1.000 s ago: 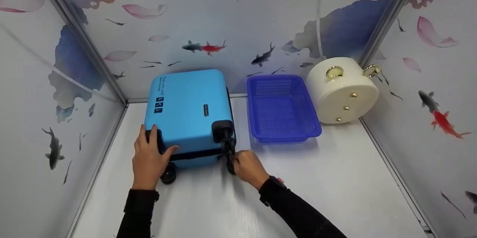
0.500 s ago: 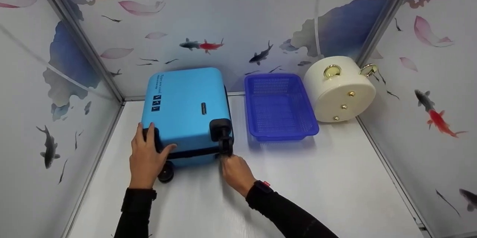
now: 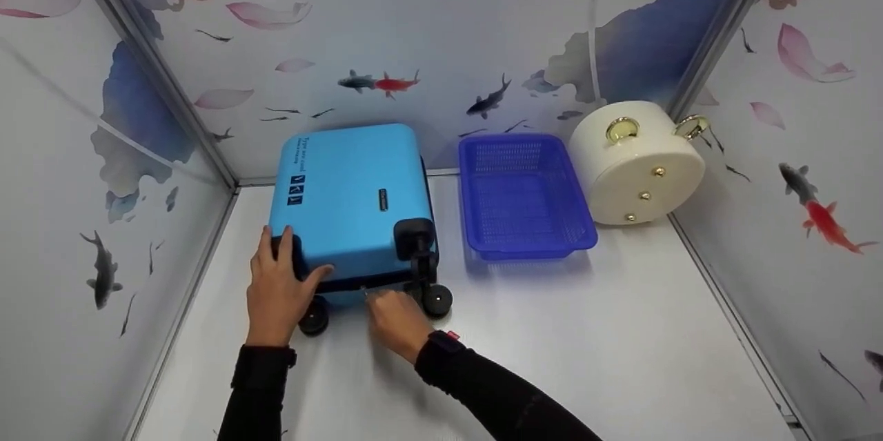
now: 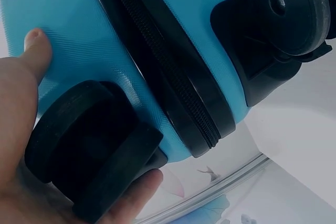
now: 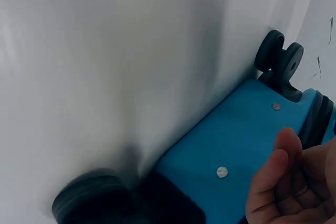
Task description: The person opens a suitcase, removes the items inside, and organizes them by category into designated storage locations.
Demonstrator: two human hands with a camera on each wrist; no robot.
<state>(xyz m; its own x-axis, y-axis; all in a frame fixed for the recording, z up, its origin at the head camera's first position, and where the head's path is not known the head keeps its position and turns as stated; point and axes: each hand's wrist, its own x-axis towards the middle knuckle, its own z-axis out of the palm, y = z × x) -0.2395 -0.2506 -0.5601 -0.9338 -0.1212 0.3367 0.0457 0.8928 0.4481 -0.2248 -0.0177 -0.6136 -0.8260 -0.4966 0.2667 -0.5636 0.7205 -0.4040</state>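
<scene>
right grip is closed to a small pinch at the black zipper on the wheeled end of a light-blue hard-shell suitcase. the suitcase lies flat on the white worktop with that end toward the person. to its right is a blue mesh basket, and beyond that a cream drum-shaped case.

the step in hand looks like running the zipper pull along the seam between the left castor and the right castor. to do it well, i would draw it level with the teeth, not up or outward, since a slanted tug could jam the slider. the stretch by the left castor is probably the awkward part: wheel and thumb both crowd the seam there, so a fresh pinch may help. if the 2 shells gape, pressing down on the upper half should ease the load on the teeth.

left grip is spread wide, fingers fairly straight along the black corner guard and thumb on the blue shell; the left wrist view puts the castor between thumb and finger. it presses more than clutches, and seems to steady the suitcase. the right fingers are curled in, thumb against fingertip; the head view shows a glint of metal there, which i take for the pull, but the right wrist view hides what is pinched.
</scene>
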